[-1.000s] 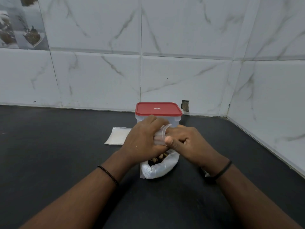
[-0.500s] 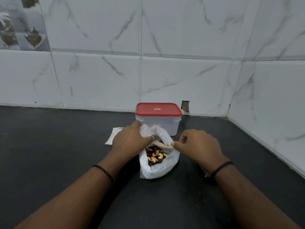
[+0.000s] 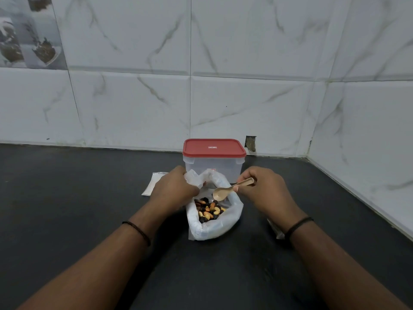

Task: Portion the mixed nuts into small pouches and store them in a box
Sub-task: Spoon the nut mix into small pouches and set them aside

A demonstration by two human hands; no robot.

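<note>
Right hand (image 3: pixel 266 191) now lifting spoon (image 3: pixel 230 189) above nuts (image 3: pixel 209 210), left hand (image 3: pixel 173 190) still gripping bag (image 3: pixel 214 227)

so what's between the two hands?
Head view: the open nut bag, left hand gripping its rim, right hand holding the spoon over it.

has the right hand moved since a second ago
Yes. The right hand has pulled away from the left hand toward the right, judged against the red-lidded box, and now holds a spoon over the bag of nuts.
</note>
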